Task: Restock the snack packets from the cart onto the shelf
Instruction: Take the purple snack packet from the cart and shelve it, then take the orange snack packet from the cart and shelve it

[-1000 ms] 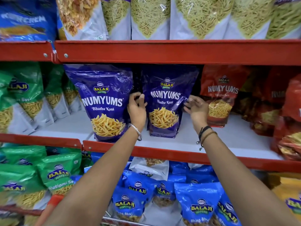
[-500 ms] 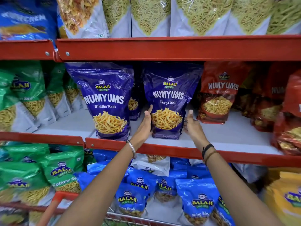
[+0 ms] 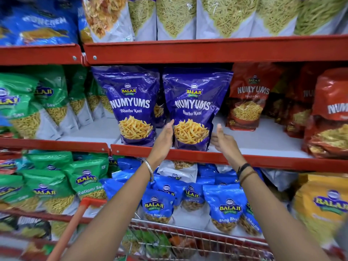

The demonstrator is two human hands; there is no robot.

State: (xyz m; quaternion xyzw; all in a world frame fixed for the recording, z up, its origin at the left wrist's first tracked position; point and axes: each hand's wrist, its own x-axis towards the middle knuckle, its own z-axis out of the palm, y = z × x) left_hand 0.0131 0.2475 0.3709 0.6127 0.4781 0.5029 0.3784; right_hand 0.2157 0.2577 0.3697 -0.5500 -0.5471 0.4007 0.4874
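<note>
Two purple Numyums packets stand upright side by side at the front of the middle shelf [image 3: 263,142]: the left one [image 3: 131,106] and the right one [image 3: 194,108]. My left hand [image 3: 165,136] is flat and open beside the right packet's lower left edge, fingertips about touching it. On the other side, my right hand [image 3: 223,138] is open, a little apart from the packet's lower right edge. Neither hand grips anything. The wire cart [image 3: 188,242] with its red handle [image 3: 75,223] sits below my arms, holding blurred packets.
Red Numyums packets [image 3: 248,97] stand to the right on the same shelf, green packets [image 3: 47,102] to the left. The red shelf edge [image 3: 207,51] runs overhead. Blue packets [image 3: 224,206], green and yellow ones fill the shelf below.
The right purple packet has come forward to the shelf's front edge. Both hands have slid down from its upper sides, opened and drawn back. The view has tilted down, showing the cart.
</note>
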